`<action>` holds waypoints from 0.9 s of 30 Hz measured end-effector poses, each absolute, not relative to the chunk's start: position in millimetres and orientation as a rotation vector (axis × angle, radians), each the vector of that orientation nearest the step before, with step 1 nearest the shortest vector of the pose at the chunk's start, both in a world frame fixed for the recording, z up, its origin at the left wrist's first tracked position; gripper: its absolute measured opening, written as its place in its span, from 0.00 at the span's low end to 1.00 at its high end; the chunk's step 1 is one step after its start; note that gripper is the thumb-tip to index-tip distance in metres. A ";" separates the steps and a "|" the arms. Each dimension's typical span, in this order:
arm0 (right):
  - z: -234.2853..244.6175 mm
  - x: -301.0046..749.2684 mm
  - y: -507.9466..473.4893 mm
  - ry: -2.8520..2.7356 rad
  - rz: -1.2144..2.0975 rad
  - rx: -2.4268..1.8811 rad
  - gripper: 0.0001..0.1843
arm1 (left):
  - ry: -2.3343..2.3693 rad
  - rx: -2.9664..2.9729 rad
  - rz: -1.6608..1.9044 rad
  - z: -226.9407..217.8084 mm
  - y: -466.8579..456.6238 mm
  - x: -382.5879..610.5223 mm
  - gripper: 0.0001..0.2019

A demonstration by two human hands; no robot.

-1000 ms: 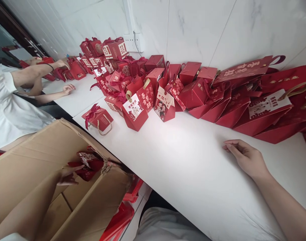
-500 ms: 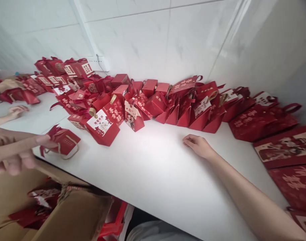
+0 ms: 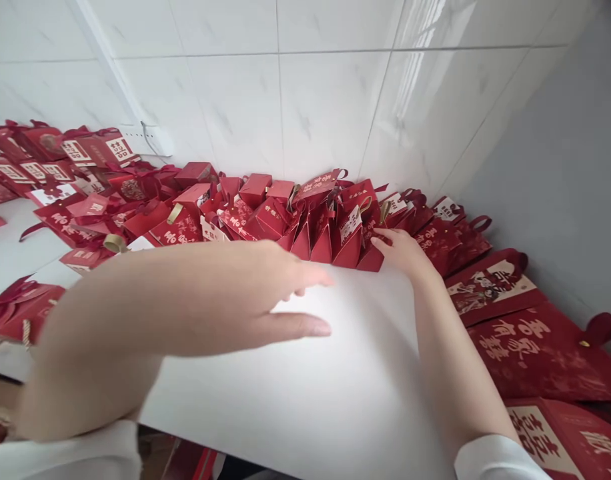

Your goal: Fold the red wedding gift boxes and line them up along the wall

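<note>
My left hand (image 3: 280,300) reaches across the white table, open, thumb and fingers apart with nothing between them. At the right end of a row of red gift boxes, my right hand (image 3: 398,250) has its fingers stretched toward the nearest red box (image 3: 370,259). The fingertips are at its side, and I cannot tell whether they press on it. That row holds several slanted red boxes with ribbon loops, one with a white printed label (image 3: 350,225). My left forearm hides part of the boxes at the left.
More red gift boxes (image 3: 98,148) are piled along the tiled wall (image 3: 325,107). Larger red bags (image 3: 540,340) lie at the right. A red box with a rope cord (image 3: 23,310) sits at the left edge of the white table (image 3: 285,393). A socket strip (image 3: 145,139) is behind.
My view has turned right. My left hand has swung from the far left to above the middle of the table. My right hand has moved up to the row of boxes.
</note>
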State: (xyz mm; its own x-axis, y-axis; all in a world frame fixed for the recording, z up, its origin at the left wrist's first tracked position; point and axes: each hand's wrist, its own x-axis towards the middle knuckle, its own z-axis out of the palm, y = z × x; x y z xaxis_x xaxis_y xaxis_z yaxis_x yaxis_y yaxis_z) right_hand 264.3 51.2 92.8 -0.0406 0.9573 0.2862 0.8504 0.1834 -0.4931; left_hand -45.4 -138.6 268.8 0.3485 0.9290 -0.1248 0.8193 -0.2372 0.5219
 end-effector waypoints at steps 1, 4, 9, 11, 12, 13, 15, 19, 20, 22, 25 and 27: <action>94.0 267.3 52.0 -1.945 0.256 -1.736 0.22 | 1.408 2.169 0.186 274.6 -127.5 -32.8 0.16; 102.8 278.6 49.2 -1.944 0.148 -1.885 0.18 | 1.341 2.217 0.139 274.1 -100.6 -15.8 0.21; 124.6 284.9 38.3 -1.965 0.034 -2.050 0.07 | 1.285 2.176 0.002 240.4 -78.3 -26.2 0.24; 132.3 283.0 34.0 -1.986 0.036 -2.078 0.07 | 1.152 2.176 -0.060 233.2 -74.3 -27.5 0.25; 135.6 282.7 31.6 -1.997 0.045 -2.075 0.07 | 1.077 2.174 -0.092 231.6 -72.8 -26.8 0.25; 138.4 283.3 28.8 -2.011 0.066 -2.061 0.07 | 1.012 2.175 -0.118 230.8 -71.4 -25.6 0.25; 143.0 286.6 22.0 -2.052 0.136 -2.001 0.06 | 0.956 2.188 -0.155 229.1 -69.1 -22.7 0.24; 149.0 287.3 5.4 -2.208 0.415 -1.838 0.08 | 1.118 2.246 -0.186 218.6 -64.0 -19.1 0.23; 149.9 283.1 1.7 -2.256 0.485 -1.779 0.08 | 1.172 2.261 -0.174 214.8 -62.3 -18.7 0.24; 150.5 268.4 -3.5 -2.349 0.558 -1.619 0.08 | 1.274 2.294 -0.102 207.6 -58.1 -18.2 0.25; 149.7 239.8 -5.9 -2.455 0.530 -1.308 0.10 | 1.462 2.316 0.042 200.7 -50.2 -17.9 0.29; 151.4 225.9 -7.6 -2.471 0.492 -1.179 0.11 | 1.538 2.317 0.088 198.9 -44.5 -18.1 0.30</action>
